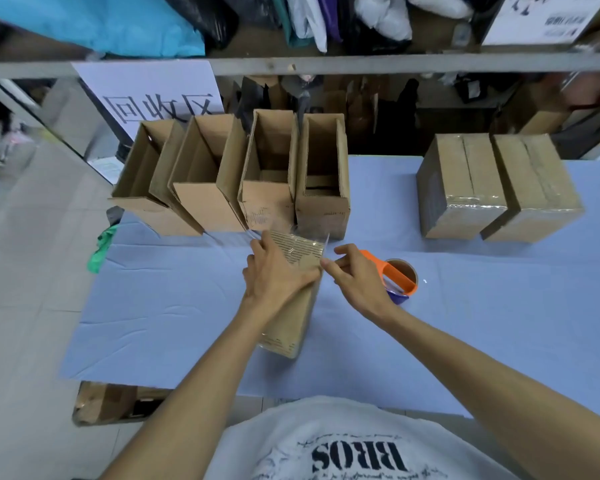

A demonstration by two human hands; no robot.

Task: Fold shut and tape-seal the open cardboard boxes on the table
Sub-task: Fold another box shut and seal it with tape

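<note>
Step in hand: tape-sealing the folded box (293, 317), which lies mid-counter (187, 289) in front of the person. The left grip (274, 275), fingers flat, presses the closed flaps down. The right grip (357, 278) pinches the clear tape strip (317, 242) at the box's right edge; the tape dispenser (400, 277) rests just behind it. Judged next move: smooth the strip down, then take one of the open boxes (201, 206) behind.
</note>
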